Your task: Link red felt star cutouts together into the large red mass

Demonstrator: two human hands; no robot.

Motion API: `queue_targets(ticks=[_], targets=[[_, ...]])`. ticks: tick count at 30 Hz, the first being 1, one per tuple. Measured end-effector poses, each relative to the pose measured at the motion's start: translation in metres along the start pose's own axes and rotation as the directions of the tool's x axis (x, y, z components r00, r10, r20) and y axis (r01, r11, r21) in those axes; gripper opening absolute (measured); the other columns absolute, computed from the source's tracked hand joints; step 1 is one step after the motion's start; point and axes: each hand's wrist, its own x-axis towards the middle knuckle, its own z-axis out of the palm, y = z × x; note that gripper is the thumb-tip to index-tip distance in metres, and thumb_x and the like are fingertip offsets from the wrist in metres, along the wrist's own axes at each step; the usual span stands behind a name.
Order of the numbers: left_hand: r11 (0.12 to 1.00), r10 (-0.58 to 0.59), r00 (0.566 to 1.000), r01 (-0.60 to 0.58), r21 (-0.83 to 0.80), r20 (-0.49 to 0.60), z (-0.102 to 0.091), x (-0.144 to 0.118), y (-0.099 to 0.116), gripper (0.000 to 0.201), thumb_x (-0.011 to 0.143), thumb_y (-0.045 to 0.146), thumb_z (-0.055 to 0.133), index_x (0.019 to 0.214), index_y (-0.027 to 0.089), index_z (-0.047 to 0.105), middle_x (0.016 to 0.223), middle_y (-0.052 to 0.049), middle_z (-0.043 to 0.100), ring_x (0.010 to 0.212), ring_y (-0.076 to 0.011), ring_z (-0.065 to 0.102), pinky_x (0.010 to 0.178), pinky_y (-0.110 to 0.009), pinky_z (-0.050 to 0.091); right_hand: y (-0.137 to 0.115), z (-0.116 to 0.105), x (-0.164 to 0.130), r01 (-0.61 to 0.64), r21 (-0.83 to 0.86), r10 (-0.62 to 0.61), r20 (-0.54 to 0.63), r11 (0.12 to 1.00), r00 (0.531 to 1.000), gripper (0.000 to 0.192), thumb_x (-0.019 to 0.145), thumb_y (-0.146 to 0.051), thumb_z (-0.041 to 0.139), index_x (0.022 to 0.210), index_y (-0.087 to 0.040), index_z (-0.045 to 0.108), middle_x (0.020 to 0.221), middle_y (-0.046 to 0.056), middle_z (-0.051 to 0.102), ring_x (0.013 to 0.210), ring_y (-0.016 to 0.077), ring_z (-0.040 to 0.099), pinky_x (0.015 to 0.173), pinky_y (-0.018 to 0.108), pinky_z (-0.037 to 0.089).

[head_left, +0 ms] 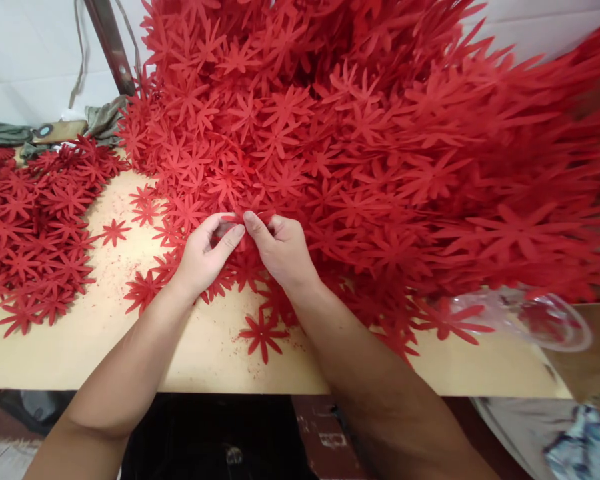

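Head view, our hands: our left hand [205, 257] and right hand [280, 250] meet at the near edge of the big heap of red flower cut-outs [380, 153].
Left hand: thumb and forefinger are drawn together in a pinch; we seem to have hold of a red cut-out [241, 245] between the two hands, though its edges are lost against the heap.
Right hand: fingers are curled under and the thumb is pressed forward onto the same piece; we judge it closed on it too.
Where the piece is: at the foot of the heap, just above the counter [200, 353], touching the cut-outs around it.
Step in hand: we judge that we are working one flower loose from those clinging to it, or separating stuck layers.
Next move calls for: a light peel with the fingertips, we think, since the thin petals look easy to tear or crease.
Left of the counter: a lower spread of loose flowers [30, 227] lies well apart from the hands.
Near edge: a single flower [263, 333] lies alone.
Right side: a clear plastic bag [540, 317] lies partly under the heap.
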Motion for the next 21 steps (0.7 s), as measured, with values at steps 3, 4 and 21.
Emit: queue_targets(ticks=[3,4,21], targets=[[0.995,-0.042,0.998,0.038,-0.089,-0.043,0.0,0.002,-0.002,0.029,0.067,0.041,0.072,0.078,0.017,0.06,0.072,0.002,0.06,0.067,-0.008,0.053,0.066,-0.021,0.044,0.001,0.002,0.0,-0.059,0.003,0.059,0.046,0.998,0.997,0.061,0.066,-0.069,0.056,0.048,-0.02,0.023,0.049,-0.007,0.02,0.046,0.0033,0.018,0.043,0.023,0.02],[0.992,-0.055,0.997,0.048,-0.116,-0.06,0.0,0.003,-0.003,0.029,0.065,0.04,0.073,0.075,0.017,0.06,0.07,0.003,0.06,0.065,-0.0074,0.053,0.065,-0.02,0.044,0.002,0.002,0.001,-0.079,0.02,0.077,0.069,0.997,0.995,0.062,0.066,-0.072,0.054,0.049,-0.02,0.023,0.049,-0.007,0.019,0.046,0.0034,0.018,0.042,0.023,0.02],[1.0,-0.005,0.992,0.007,0.012,-0.124,-0.003,0.005,-0.006,0.017,0.073,0.028,0.068,0.068,0.016,0.057,0.067,0.003,0.056,0.065,-0.008,0.052,0.067,-0.022,0.044,0.011,0.004,-0.001,0.12,-0.024,-0.119,0.062,0.992,0.991,0.028,0.075,-0.047,0.063,0.079,-0.019,0.067,0.083,0.003,0.055,0.083,0.0139,0.055,0.085,0.032,0.046]])
